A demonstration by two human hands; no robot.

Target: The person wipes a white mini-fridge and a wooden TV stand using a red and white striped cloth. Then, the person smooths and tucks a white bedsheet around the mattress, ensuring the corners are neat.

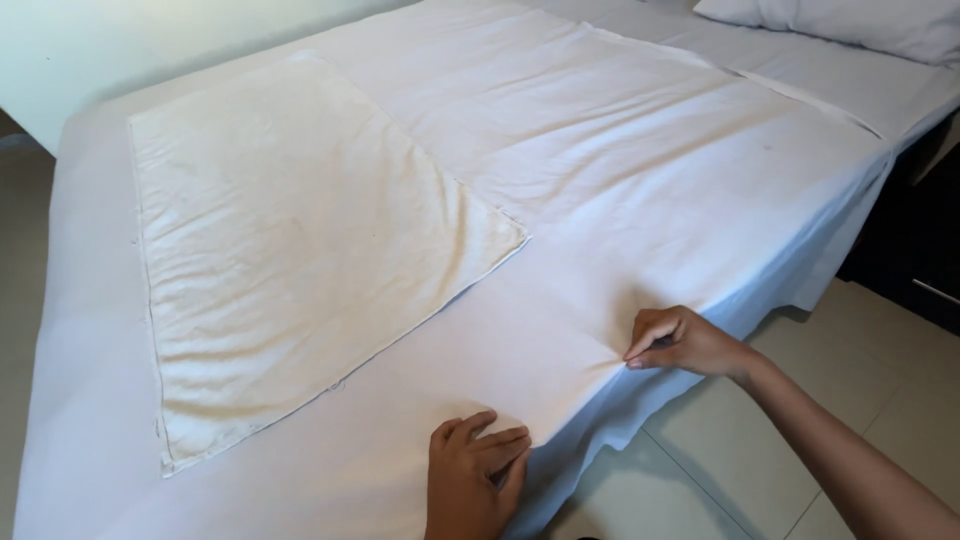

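at bed edge, right hand (685,342) pinches white sheet (640,180).

Bed (100,440): covered by a white sheet (640,170), wrinkled and bunched near the near edge, hanging over the side toward the floor.
Cloth: a cream, faintly stained square cloth (290,250) lies flat on the sheet, left of the middle.
Pillow (850,22): white, at the far end.
Floor (800,420): pale tiles beside the bed.
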